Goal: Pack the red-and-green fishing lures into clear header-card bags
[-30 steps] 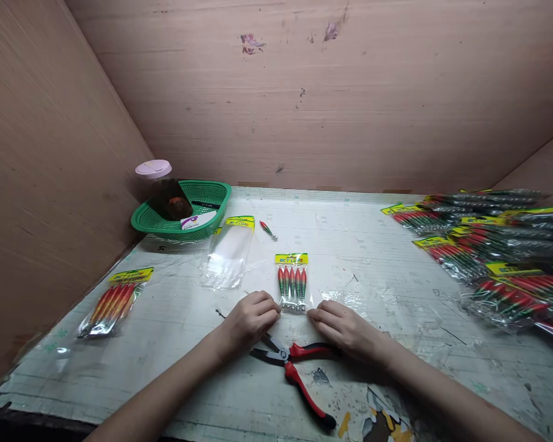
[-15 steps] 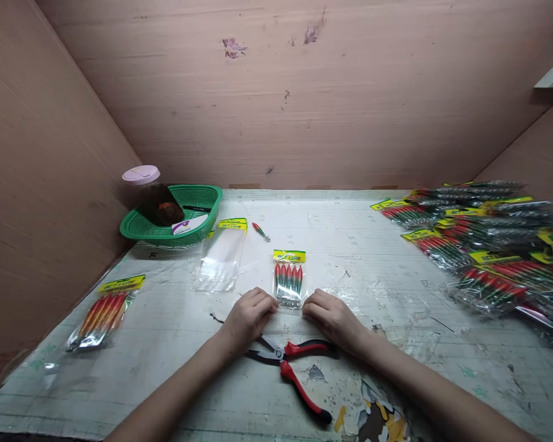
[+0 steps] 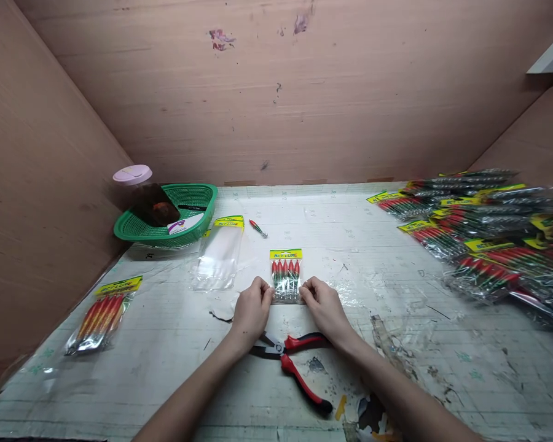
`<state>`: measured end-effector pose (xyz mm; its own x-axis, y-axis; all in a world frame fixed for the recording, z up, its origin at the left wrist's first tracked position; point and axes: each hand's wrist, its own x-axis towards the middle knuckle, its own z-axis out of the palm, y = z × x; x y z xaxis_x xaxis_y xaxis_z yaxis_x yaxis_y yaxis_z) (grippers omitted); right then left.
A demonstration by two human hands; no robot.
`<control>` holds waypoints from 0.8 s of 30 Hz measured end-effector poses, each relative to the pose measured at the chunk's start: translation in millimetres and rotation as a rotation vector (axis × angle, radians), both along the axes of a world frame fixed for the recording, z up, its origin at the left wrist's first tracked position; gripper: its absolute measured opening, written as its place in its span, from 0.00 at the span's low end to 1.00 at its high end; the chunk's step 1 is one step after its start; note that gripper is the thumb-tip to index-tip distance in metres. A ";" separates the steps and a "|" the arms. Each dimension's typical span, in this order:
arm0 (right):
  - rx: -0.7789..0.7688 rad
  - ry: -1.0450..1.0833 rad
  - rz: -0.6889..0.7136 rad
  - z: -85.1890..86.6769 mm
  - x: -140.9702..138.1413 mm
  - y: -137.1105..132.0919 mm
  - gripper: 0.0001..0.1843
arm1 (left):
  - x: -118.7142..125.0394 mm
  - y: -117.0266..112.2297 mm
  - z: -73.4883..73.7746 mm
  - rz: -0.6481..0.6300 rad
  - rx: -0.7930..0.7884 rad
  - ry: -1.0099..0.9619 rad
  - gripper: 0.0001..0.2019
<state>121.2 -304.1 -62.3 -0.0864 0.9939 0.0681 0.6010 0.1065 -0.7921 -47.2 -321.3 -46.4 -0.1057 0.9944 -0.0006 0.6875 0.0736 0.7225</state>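
A small clear packet of red-and-green lures (image 3: pixel 286 273) with a yellow header card lies flat on the white table mat (image 3: pixel 396 344) in front of me. My left hand (image 3: pixel 252 308) pinches its lower left corner with curled fingers. My right hand (image 3: pixel 320 305) pinches the lower right corner the same way. The packet's bottom edge is hidden between my fingertips. Red-handled pliers (image 3: pixel 295 368) lie on the mat just under my wrists.
An empty clear bag with a yellow header (image 3: pixel 219 255) and one loose lure (image 3: pixel 257 228) lie beyond my left hand. A green basket (image 3: pixel 193 205) with a pink-lidded jar (image 3: pixel 136 184) sits back left. An orange lure packet (image 3: pixel 104 313) lies at left. A heap of filled packets (image 3: pixel 488 245) covers the right side.
Both hands have moved inward and forward along the packet's bottom edge, closing on its two lower corners. The camera view has shifted slightly.
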 end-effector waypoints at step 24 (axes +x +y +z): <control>-0.083 -0.217 -0.177 -4.4 -15.0 8.2 0.16 | 0.9 11.9 -3.3 0.160 -0.002 -0.339 0.17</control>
<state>106.2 -295.9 -66.7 0.0857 0.9962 -0.0154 0.7611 -0.0754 -0.6443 -46.3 -309.3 -49.6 -0.2529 0.9654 -0.0638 0.3894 0.1619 0.9067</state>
